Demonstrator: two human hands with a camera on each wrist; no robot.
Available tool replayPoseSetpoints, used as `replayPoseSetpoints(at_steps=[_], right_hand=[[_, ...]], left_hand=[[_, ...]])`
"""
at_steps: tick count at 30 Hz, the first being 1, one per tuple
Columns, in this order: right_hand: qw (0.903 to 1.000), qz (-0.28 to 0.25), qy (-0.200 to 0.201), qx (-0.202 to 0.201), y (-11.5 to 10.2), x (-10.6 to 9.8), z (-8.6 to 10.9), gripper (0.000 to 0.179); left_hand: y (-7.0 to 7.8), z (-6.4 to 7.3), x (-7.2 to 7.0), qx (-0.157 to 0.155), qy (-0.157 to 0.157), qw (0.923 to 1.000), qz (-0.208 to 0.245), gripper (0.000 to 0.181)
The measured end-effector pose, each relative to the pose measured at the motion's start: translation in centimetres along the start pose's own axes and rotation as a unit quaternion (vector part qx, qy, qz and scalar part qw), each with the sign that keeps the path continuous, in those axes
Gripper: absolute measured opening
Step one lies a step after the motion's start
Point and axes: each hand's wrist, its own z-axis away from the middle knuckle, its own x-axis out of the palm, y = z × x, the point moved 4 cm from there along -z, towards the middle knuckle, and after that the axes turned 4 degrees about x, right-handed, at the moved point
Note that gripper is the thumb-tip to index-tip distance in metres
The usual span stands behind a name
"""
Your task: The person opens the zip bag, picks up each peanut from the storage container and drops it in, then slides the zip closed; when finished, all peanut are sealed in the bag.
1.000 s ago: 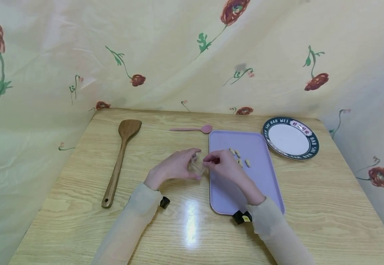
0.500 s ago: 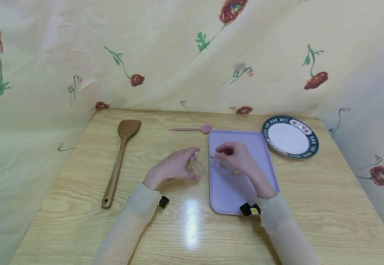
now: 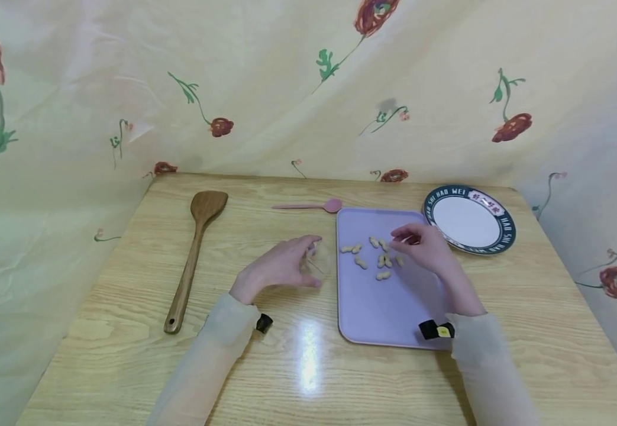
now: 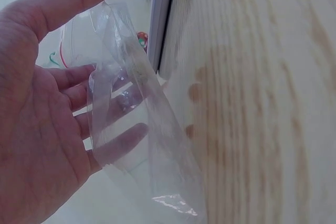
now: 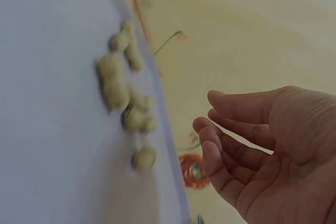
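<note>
A clear plastic bag [image 4: 152,124] stands between the thumb and fingers of my left hand [image 3: 281,266], which curves round it on the table just left of the purple tray. Through the plastic, the fingers [image 4: 126,142] show in the left wrist view, and the thumb lies at the bag's top edge. My right hand [image 3: 422,248] hovers over the tray's right part, fingers loosely bent and nothing visible between them. Several peanuts [image 3: 383,276] in their shells lie scattered on the tray [image 3: 388,313], left of the right hand. The right wrist view shows these peanuts [image 5: 113,82] blurred.
A wooden spatula [image 3: 196,236] lies at the left of the table [image 3: 276,378]. Behind the bag is a pink spoon [image 3: 332,205]. A dark-rimmed white plate [image 3: 468,222] sits at the back right, close against the tray's corner. Flowered cloth [image 3: 265,89] hangs behind the table.
My right hand has moved from beside the bag to the right across the tray. Some peanuts now lie at the tray's left side, where none showed before. My left hand stays with the bag.
</note>
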Motion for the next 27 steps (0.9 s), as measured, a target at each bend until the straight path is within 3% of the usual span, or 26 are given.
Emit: replayPoseSetpoints(at_steps=[8, 17, 27], right_hand=[[0.9993, 0.028, -0.026, 0.003, 2.6, -0.2, 0.5, 0.025], [0.9942, 0.05, -0.076, 0.058, 3.4, 0.8, 0.7, 0.032], [0.994, 0.051, -0.073, 0.064, 3.6, 1.2, 0.7, 0.025]], left_hand=[[0.0, 0.0, -0.1, -0.005, -0.003, 1.0, -0.006, 0.092], [0.0, 0.1, -0.1, -0.008, -0.006, 0.9998, -0.014, 0.091], [0.1, 0.0, -0.1, -0.004, -0.006, 0.9999, -0.008, 0.091]])
